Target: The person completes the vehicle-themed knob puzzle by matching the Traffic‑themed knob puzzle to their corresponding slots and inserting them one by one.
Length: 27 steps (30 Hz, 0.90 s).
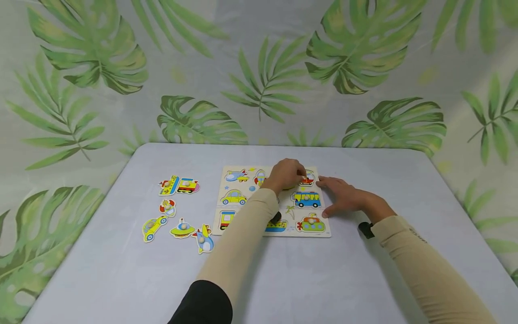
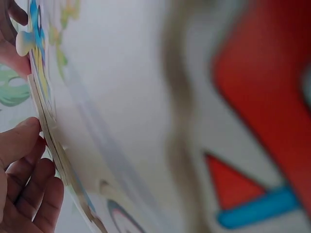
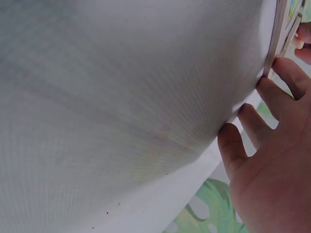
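Note:
My left hand (image 1: 287, 173) is over the upper right of a wooden knob puzzle board (image 1: 259, 207). Its thumb and fingertips pinch a red puzzle piece (image 1: 307, 179), partly hidden by the fingers. In the right wrist view, the fingers (image 3: 305, 31) of that hand are at a pale knob (image 3: 298, 43). My right hand (image 1: 344, 195) rests at the board's right edge, fingers spread and slightly bent, fingertips touching the edge and the table. Close by, a blue bus piece (image 1: 306, 198) and a green submarine piece (image 1: 311, 222) sit in the board.
Left of the board lie several loose pieces: a ship (image 1: 169, 185), a train (image 1: 188, 185), a small red-and-yellow piece (image 1: 167, 208), a yellow car (image 1: 153, 228), a flying saucer (image 1: 183, 228) and an airplane (image 1: 203, 239). A white cloth (image 1: 121, 279) covers the table; a leaf-patterned curtain hangs behind.

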### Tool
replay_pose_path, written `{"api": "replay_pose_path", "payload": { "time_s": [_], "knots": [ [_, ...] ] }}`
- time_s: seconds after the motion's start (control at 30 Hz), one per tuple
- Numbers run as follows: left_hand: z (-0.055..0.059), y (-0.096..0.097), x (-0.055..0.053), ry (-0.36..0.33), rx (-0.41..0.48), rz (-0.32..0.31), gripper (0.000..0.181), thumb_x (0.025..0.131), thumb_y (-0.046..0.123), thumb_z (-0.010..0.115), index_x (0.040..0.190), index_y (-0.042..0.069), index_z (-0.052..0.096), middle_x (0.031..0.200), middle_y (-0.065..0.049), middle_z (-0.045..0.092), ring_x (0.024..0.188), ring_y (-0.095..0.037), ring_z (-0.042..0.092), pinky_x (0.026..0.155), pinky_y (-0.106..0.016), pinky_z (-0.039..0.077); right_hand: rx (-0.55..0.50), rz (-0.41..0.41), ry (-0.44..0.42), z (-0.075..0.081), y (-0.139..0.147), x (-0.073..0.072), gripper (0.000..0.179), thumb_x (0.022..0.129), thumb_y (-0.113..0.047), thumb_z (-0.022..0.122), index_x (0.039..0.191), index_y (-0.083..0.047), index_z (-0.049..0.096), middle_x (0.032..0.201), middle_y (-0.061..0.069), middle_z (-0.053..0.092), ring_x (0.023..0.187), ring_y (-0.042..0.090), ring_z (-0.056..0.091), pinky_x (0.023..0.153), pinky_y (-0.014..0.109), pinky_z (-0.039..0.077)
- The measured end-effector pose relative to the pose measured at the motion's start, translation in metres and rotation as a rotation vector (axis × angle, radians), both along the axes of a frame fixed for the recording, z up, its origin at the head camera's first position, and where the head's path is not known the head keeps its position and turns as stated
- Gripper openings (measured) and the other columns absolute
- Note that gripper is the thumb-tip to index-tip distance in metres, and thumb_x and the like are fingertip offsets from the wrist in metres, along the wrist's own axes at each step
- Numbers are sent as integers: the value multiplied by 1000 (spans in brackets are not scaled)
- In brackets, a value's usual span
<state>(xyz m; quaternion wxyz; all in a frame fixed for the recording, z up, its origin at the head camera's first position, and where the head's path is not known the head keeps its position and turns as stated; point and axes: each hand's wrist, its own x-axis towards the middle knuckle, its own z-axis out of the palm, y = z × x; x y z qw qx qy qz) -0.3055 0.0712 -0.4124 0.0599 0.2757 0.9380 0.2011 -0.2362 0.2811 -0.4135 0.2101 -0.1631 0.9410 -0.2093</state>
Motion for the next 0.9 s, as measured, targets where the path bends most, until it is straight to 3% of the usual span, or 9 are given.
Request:
{"api": "replay_pose_path", "payload": {
  "time_s": [0.33, 0.57, 0.9],
  "knots": [
    [0, 7, 0, -2, -20, 9, 21, 98, 24, 62, 112, 18, 76, 114, 5, 72, 105, -11, 61, 99, -29, 50, 22, 19, 14, -2, 0, 1, 102, 75, -47, 83, 153, -6, 32, 165, 18, 16, 149, 47, 13, 113, 74, 16],
    [8, 11, 0, 34, -66, 2, 21, 98, 19, 61, 111, 15, 76, 113, 2, 73, 104, -12, 63, 98, -30, 51, 13, 28, 30, 1, 1, -3, 100, 76, -45, 83, 152, -5, 34, 165, 19, 17, 149, 48, 13, 114, 73, 16],
    [8, 13, 3, 16, -107, 26, 21, 98, 15, 59, 110, 14, 76, 114, 2, 71, 99, -12, 60, 94, -29, 52, 19, 18, 14, 2, -1, -1, 102, 75, -46, 84, 153, -6, 33, 165, 18, 16, 149, 48, 13, 113, 75, 15]
  ]
}}
